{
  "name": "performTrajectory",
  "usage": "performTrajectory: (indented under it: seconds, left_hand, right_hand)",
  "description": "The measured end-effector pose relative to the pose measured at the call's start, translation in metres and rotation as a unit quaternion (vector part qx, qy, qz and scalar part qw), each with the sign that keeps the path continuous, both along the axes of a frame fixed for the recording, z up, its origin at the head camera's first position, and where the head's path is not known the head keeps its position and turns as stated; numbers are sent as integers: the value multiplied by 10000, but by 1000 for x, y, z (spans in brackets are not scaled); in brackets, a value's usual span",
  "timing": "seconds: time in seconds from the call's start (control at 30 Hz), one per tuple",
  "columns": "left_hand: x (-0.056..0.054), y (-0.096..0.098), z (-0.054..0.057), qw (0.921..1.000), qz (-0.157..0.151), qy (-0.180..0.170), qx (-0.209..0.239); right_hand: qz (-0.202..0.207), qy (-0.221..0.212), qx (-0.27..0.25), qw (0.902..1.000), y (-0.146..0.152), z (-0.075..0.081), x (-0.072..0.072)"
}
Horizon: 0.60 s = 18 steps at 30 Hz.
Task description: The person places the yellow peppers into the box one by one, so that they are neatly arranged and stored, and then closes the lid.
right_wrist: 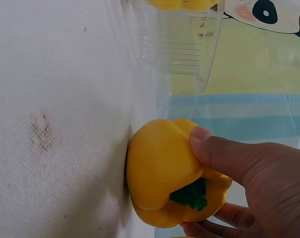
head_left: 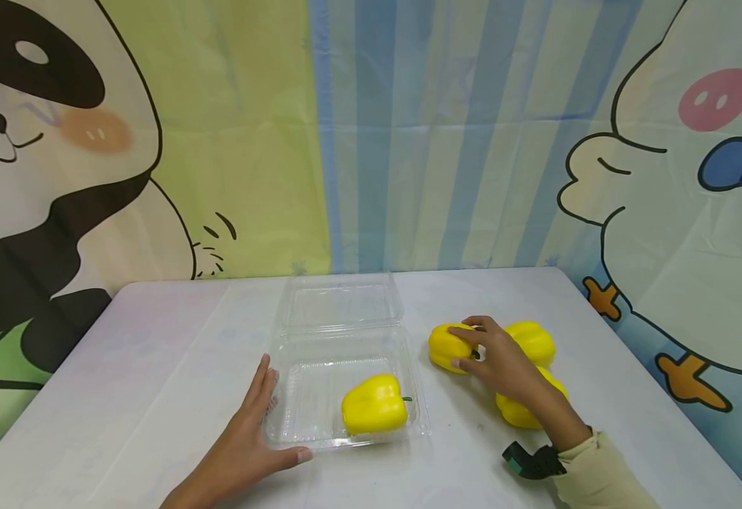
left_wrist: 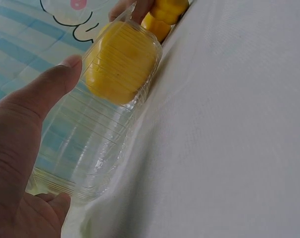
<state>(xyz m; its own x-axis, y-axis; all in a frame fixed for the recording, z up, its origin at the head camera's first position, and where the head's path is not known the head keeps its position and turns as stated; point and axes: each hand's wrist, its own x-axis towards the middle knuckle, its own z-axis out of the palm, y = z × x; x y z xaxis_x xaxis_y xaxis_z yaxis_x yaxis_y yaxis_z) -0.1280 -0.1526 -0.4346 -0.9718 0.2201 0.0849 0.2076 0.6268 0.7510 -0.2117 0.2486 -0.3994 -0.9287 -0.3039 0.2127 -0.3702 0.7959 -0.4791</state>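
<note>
A clear plastic clamshell box (head_left: 310,385) lies with its lid (head_left: 339,300) folded back. One yellow bell pepper (head_left: 373,404) sits in its front right part, stem to the right. My left hand (head_left: 243,431) spreads around the box's front left corner, fingers along the left side and thumb (left_wrist: 56,84) by the front edge. To the right of the box, my right hand (head_left: 498,353) grips another yellow bell pepper (right_wrist: 162,163) between thumb and fingers. That pepper rests on the table, green stem toward the palm. Two more yellow peppers (head_left: 532,343) are beside the right hand, the nearer partly covered by the forearm.
A white cloth covers the table (head_left: 154,382). Behind it hangs a printed curtain (head_left: 409,141) with cartoon animals. A dark strap-like device (head_left: 532,461) is at the right wrist, next to the pale sleeve (head_left: 603,474).
</note>
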Motion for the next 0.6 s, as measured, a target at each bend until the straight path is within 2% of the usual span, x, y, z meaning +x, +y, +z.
performTrajectory:
  seconds: [0.23,0.6]
  left_hand:
    - [0,1,1,9999,58,-16,-148]
    - [0,0,-2,9999,13,87,-83]
  right_hand:
    - [-55,47,-3,10000,0,2,0]
    - [74,57,-263,9996,-1,3,0]
